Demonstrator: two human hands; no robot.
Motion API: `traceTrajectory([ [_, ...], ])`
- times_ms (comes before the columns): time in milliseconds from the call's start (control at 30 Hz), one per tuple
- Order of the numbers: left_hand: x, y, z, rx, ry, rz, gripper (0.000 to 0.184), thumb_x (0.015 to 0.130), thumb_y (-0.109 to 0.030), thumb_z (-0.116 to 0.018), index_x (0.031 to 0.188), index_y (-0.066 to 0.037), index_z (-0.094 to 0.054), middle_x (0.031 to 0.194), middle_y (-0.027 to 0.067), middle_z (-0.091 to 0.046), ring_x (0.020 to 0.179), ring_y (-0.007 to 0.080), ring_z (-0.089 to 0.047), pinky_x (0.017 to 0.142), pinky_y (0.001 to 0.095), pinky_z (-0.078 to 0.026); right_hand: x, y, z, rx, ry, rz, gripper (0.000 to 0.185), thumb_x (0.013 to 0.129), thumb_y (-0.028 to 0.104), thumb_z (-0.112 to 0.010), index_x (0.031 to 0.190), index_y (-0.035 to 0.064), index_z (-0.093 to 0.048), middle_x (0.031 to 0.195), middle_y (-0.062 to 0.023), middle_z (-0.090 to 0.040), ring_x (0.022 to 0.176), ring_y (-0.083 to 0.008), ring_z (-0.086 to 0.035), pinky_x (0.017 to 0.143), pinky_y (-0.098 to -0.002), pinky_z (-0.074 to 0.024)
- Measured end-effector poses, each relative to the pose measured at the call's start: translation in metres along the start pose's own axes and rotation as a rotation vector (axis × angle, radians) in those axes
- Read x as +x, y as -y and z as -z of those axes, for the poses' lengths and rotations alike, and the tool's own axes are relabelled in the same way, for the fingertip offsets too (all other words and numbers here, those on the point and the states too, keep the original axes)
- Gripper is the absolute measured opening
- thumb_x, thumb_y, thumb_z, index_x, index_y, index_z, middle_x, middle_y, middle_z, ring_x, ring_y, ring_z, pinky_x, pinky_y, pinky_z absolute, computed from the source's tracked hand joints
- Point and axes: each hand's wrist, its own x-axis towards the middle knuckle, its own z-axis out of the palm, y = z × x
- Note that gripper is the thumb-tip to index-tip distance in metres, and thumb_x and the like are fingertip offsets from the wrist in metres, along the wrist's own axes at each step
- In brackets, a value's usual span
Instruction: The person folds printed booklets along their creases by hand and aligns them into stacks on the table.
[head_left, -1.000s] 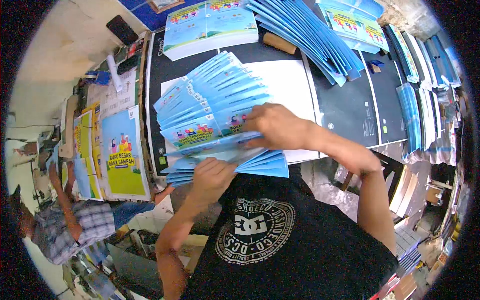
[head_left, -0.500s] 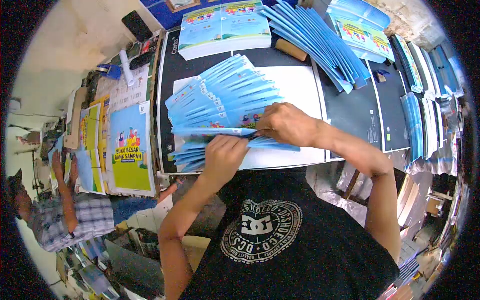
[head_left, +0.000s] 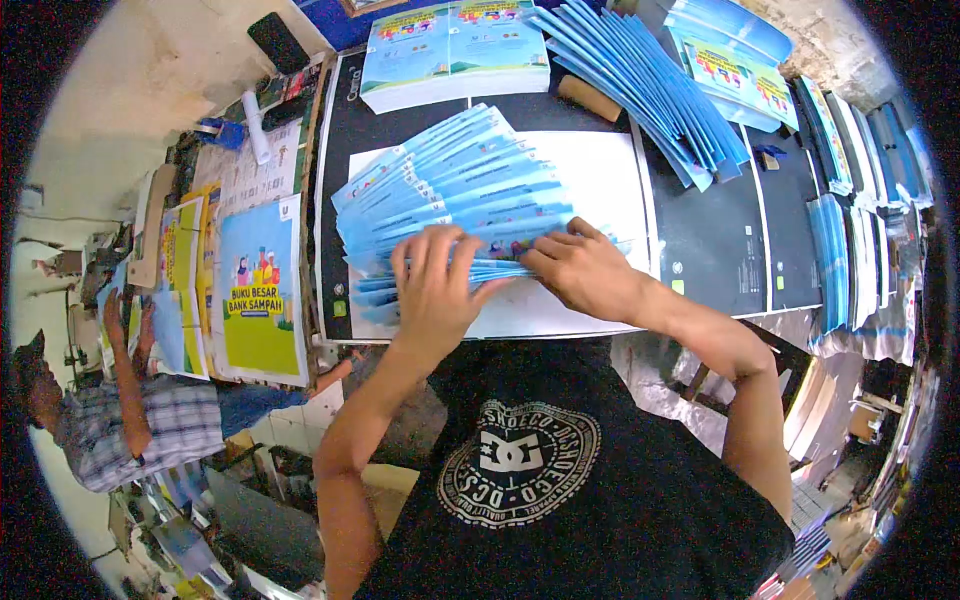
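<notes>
Blue folded sheets [head_left: 455, 180], 1 fan of them, lie at the near side of the black worktop [head_left: 710, 250], mostly over 1 white sheet [head_left: 615, 190]; well over 10 pcs, overlapped too tightly for an exact count. Each pc's long axis runs roughly L–R: near ones almost level, far ones slanted w/ R ends toward the far side, so the fan opens out to the far R. 2 hands on it, both touching. L hand [head_left: 440, 275] is half open, fingers apart over the near L part, thumb stuck out R along the near edge; can't tell if it pinches anything. R hand [head_left: 580, 270] has fingers curled in at the R end of the nearest pcs, tips down on them; thumb hidden, so can't tell if it has a firm hold. Far L: 1 thick block of flat prints [head_left: 455, 55], 2 designs side by side on top. Far R of that: 1 brown cylinder [head_left: 588, 98], then a 2nd blue fan [head_left: 650, 100], qty unclear, long axis far L to near R. Beyond it, 1 print pile [head_left: 735, 80]; 1 small dark blue item [head_left: 770, 156] sits nearer, to the R. L of worktop: 1 "BUKU BESAR" print [head_left: 262, 300], 1 white roll [head_left: 256, 128], 1 blue tape dispenser [head_left: 222, 133], 1 black phone-like slab [head_left: 278, 42]. Far L edge: 1 co-worker [head_left: 150, 430], checked shirt, 2 arms out over prints.
</notes>
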Motion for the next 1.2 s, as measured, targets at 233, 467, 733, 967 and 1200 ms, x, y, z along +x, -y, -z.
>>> traceTrajectory([
  [233,-0.011,0.002,-0.015,-0.092,0.279,-0.109,0.043,0.087,-0.037,-0.073,0.116,-0.006,-0.066,0.109,0.0108,-0.065,0.107,0.0328,-0.059,0.096,0.0472,-0.043,-0.017,-0.002,-0.008,-0.039,-0.017,-0.073,0.025,0.088,0.018,-0.061,0.111,0.0075,-0.060,0.108,-0.0098,-0.067,0.101,-0.0252,-0.067,0.084,-0.0416,-0.0482],
  [467,0.007,0.020,-0.016,-0.511,0.354,0.044,0.021,0.093,-0.019,-0.068,0.105,-0.002,-0.072,0.096,0.0144,-0.069,0.088,0.0329,-0.068,0.081,0.0423,-0.054,-0.017,-0.002,-0.005,-0.011,0.043,-0.083,0.029,0.089,0.023,-0.064,0.114,0.0082,-0.058,0.118,-0.0099,-0.066,0.105,-0.0257,-0.066,0.088,-0.0423,-0.0485],
  [733,0.012,0.022,-0.018,-0.467,0.466,-0.091,0.018,0.092,-0.019,-0.069,0.097,-0.002,-0.069,0.096,0.0146,-0.069,0.089,0.0333,-0.068,0.078,0.0431,-0.053,-0.022,-0.005,-0.011,-0.014,0.007,-0.061,0.030,0.088,0.022,-0.065,0.115,0.0085,-0.060,0.119,-0.0109,-0.067,0.111,-0.0244,-0.065,0.090,-0.0425,-0.0491],
  [967,-0.012,-0.002,-0.024,-0.148,0.333,-0.090,0.027,0.089,-0.023,-0.071,0.104,-0.003,-0.061,0.091,0.0173,-0.066,0.087,0.0361,-0.067,0.075,0.0448,-0.053,-0.020,-0.009,-0.004,0.091,-0.009,-0.029,0.032,0.088,0.025,-0.069,0.111,0.0053,-0.060,0.110,-0.0115,-0.066,0.102,-0.0282,-0.066,0.088,-0.0428,-0.0495],
  [1200,-0.019,-0.001,-0.026,-0.041,0.502,-0.109,0.023,0.083,-0.016,-0.069,0.100,-0.003,-0.061,0.093,0.0115,-0.067,0.087,0.0271,-0.068,0.074,0.0409,-0.055,0.004,-0.038,0.027,0.485,0.080,0.105,0.026,0.091,0.022,-0.065,0.100,-0.0018,-0.067,0.100,-0.0163,-0.067,0.090,-0.0371,-0.065,0.084,-0.0467,-0.0517],
])
